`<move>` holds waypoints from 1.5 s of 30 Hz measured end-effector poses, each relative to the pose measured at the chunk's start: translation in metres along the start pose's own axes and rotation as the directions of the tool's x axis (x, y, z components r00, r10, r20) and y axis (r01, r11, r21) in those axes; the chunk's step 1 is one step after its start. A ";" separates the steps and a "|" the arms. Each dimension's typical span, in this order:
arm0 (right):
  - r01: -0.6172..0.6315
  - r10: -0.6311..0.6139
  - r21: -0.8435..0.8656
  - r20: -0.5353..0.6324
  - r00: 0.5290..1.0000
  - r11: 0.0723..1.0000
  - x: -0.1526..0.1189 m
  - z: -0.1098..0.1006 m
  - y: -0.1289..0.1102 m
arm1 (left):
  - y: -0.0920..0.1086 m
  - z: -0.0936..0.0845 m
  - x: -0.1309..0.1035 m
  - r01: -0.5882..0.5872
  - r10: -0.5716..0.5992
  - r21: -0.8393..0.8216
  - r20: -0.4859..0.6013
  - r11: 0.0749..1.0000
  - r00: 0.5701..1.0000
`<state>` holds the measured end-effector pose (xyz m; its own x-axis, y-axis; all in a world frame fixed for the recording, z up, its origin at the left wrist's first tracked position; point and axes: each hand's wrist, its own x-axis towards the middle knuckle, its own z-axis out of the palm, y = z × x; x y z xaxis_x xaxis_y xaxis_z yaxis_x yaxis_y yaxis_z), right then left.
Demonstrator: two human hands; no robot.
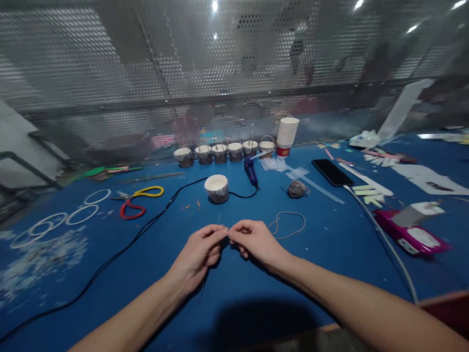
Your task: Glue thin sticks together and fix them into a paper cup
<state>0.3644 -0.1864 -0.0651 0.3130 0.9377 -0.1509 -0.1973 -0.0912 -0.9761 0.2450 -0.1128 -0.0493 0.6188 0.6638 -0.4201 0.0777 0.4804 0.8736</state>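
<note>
Left hand (201, 247) and right hand (258, 240) are pinching thin cord (304, 222) fingertip to fingertip; loop is lying on bench (154, 264) near yarn ball (296, 189).

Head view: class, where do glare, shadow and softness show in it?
Head view: bright spots glare along the top; head view: a dark shadow lies on the blue table, below the left hand and right hand in frame; head view: shapes in the perforated screen look soft.
</note>
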 end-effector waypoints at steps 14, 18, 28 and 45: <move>0.290 -0.550 -0.885 0.046 0.834 0.365 -0.031 -0.108 -0.093 | 0.020 -0.007 0.005 -0.027 0.030 -0.055 0.063 0.998 0.998; -0.035 -0.504 -0.914 -0.255 0.825 0.404 -0.031 -0.171 -0.118 | 0.018 -0.005 0.003 0.014 -0.012 -0.014 0.113 1.000 0.993; -0.134 -0.399 -0.935 -0.265 0.878 0.328 0.024 -0.175 -0.098 | 0.012 -0.001 -0.002 0.066 -0.078 0.079 0.156 0.995 0.985; -0.127 -0.292 -0.861 -0.301 0.908 0.492 0.170 -0.073 -0.063 | 0.001 0.000 -0.001 0.098 -0.115 0.108 0.165 0.989 0.980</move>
<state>0.4979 -0.0452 -0.0406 0.6210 0.7773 0.1011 0.6636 -0.4528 -0.5955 0.2446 -0.1128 -0.0486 0.7258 0.5005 -0.4719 0.2222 0.4787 0.8494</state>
